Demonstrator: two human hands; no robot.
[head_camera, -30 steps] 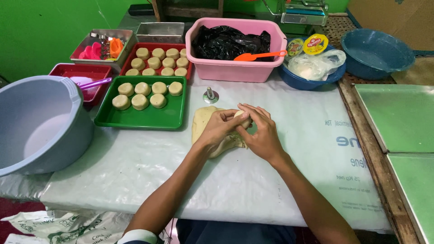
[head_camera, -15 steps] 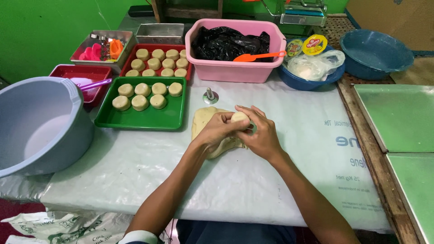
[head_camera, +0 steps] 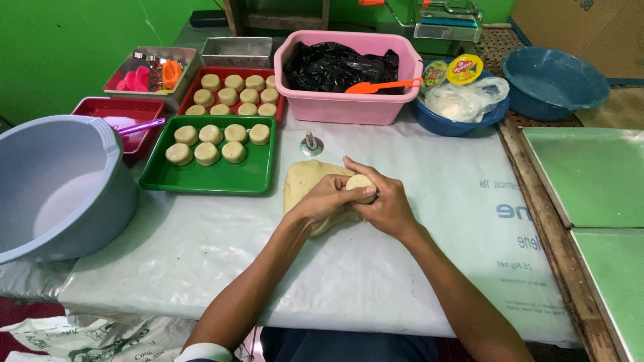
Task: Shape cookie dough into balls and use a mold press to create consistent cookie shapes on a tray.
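Observation:
Both my hands meet over a flat slab of pale dough (head_camera: 303,182) lying on the plastic-covered table (head_camera: 429,221). My left hand (head_camera: 327,202) and my right hand (head_camera: 380,201) cup a small round dough piece (head_camera: 361,184) between their fingers, just above the slab's right side. A green tray (head_camera: 208,177) to the left holds several round dough discs (head_camera: 206,153). Behind it a red tray (head_camera: 235,75) carries several more discs. A small metal round cutter (head_camera: 311,143) stands just beyond the slab.
A large grey basin (head_camera: 64,184) sits at the left edge. At the back stand a pink tub (head_camera: 349,104) with a black bag and an orange spatula (head_camera: 384,86), a blue bowl (head_camera: 456,124) with bags, and a blue basin (head_camera: 551,77). Green trays (head_camera: 590,171) lie right.
My hands have shifted slightly right and closed more tightly round the small dough piece, which now shows between the fingers.

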